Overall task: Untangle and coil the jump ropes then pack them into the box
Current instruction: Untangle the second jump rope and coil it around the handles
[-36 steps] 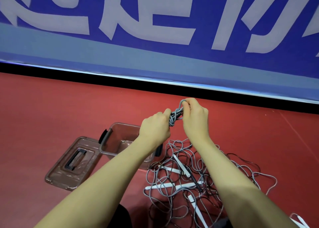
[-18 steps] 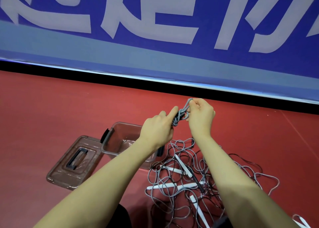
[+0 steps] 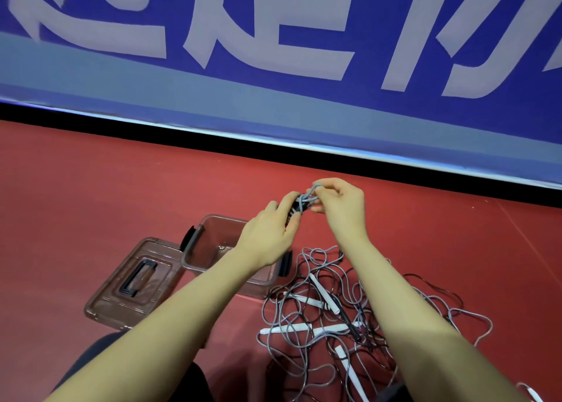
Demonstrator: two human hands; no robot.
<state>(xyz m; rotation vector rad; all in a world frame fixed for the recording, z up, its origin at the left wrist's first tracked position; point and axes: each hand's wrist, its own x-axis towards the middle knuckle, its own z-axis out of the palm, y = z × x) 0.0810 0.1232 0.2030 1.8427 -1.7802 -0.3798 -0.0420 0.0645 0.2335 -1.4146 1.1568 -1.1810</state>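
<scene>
1. I am holding a small rope bundle (image 3: 304, 204) up in the air, over the red floor (image 3: 106, 188).
2. My left hand (image 3: 269, 234) is squeezing the bundle so the loops are not popping open.
3. My right hand (image 3: 342, 208) is pinching a gray loop at the top of the bundle with my fingertips.
4. I think I am tying off the coil, so I should be pulling the loop snug, slowly, and keeping my left hand tight.
5. The bundle is sitting between my two hands, touching both.
6. The open box (image 3: 209, 249) is waiting on the floor under my left arm, and its lid (image 3: 121, 292) is lying just beside it.
7. The tangled ropes (image 3: 334, 310) with white handles are lying in a messy pile beside the box, under my right arm.
</scene>
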